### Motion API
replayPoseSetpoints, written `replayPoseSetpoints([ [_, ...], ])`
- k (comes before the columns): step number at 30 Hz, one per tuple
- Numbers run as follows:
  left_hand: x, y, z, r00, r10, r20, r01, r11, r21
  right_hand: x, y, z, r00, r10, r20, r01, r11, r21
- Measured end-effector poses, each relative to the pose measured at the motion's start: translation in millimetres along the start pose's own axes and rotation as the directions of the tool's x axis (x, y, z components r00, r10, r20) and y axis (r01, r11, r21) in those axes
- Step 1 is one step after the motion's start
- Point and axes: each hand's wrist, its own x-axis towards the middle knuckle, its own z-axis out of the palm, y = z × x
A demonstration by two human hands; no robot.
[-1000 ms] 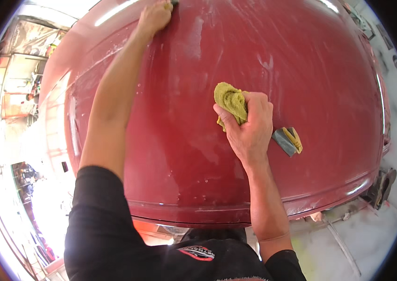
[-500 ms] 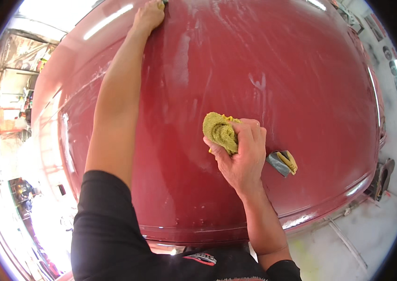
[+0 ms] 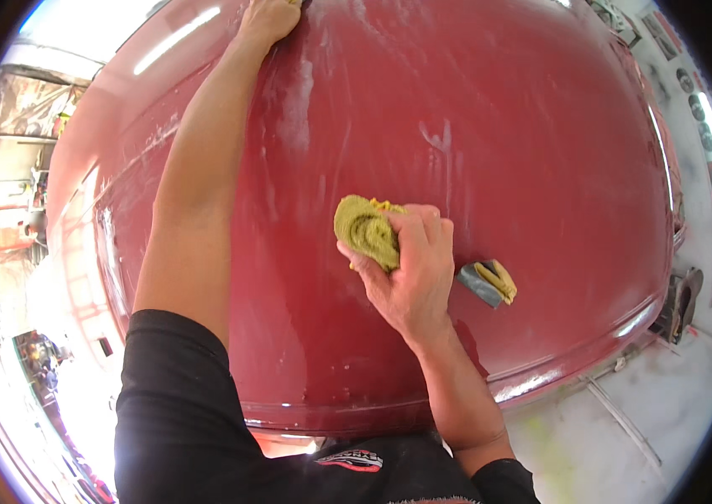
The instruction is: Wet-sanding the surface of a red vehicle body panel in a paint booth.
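My right hand [image 3: 415, 260] grips a rolled-up yellow-green cloth [image 3: 367, 235] above the middle of a large, glossy red car body panel [image 3: 541, 151]; whether the cloth touches the paint I cannot tell. My left arm stretches far out over the panel. At the upper edge, my left hand [image 3: 272, 20] is closed, with a bit of something yellowish and dark at its fingers, mostly cut off by the frame. Just right of my right hand, a folded grey sheet with a yellow inner side [image 3: 488, 283] lies on the panel.
Whitish smears [image 3: 297, 109] and a wet-looking streak mark the red paint. The panel's curved front edge [image 3: 331, 416] runs close to my body. On the right are a pale floor [image 3: 583, 437] and a wall with round dark items; cluttered shelving [image 3: 15, 210] stands at the left.
The view has shifted, so the panel, the folded sheet and my right hand appear farther left. Against the panel's smears, my left hand has slid slightly right. The cloth stays in my right hand.
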Motion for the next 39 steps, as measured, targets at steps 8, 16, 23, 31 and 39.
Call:
replayPoseSetpoints([
  [8,-160.9,60.4,-40.0,0.959,0.280,-0.048,-0.284,0.946,-0.155,-0.9,7.8,-7.1,0.999,0.038,-0.019,-0.040,0.996,-0.085],
  [16,8.7,-15.4,21.0,0.999,0.033,0.017,-0.035,0.997,0.076,2.0,0.1,5.0,0.999,0.011,-0.030,-0.012,0.999,-0.033],
  [23,-138.0,41.0,-25.1,0.974,0.219,-0.062,-0.224,0.970,-0.091,0.5,9.9,-5.1,0.998,0.055,-0.034,-0.056,0.997,-0.051],
  [31,-21.8,-44.0,-7.2,0.991,0.104,-0.079,-0.121,0.960,-0.251,1.9,-2.4,4.4,0.998,0.048,-0.038,-0.047,0.999,0.010],
  [39,-141.9,12.0,-27.9,0.961,0.270,-0.068,-0.274,0.960,-0.065,2.8,8.4,-2.8,0.999,0.038,-0.028,-0.039,0.998,-0.054],
])
